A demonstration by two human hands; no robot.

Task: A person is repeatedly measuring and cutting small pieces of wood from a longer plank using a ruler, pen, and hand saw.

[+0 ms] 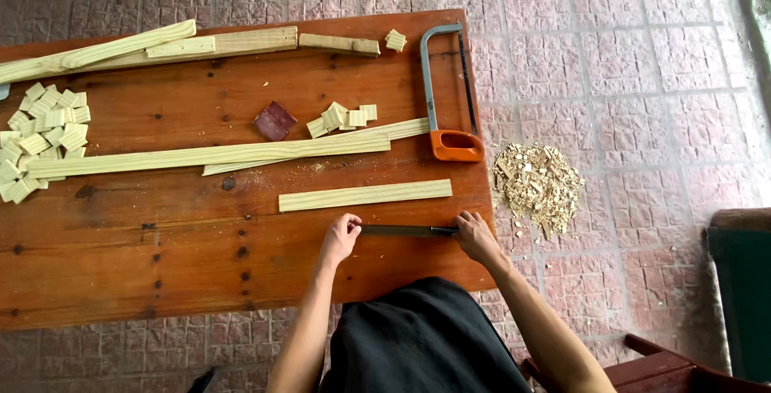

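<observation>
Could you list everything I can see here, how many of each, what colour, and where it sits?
wooden table: one, reddish-brown, across the paved floor
long wood strips: several, pale, along the far edge and middle
short strip: one, pale, just beyond the hands
small wood blocks: many, pale, heaped at the left end; a few mid-table
dark square piece: one, maroon, mid-table
hacksaw: one, grey frame, orange handle, right end
wood chips: one pile, pale, on the floor to the right
dark flat bar: one, between the hands
left hand: on the bar's left end
right hand: on the bar's right end
</observation>
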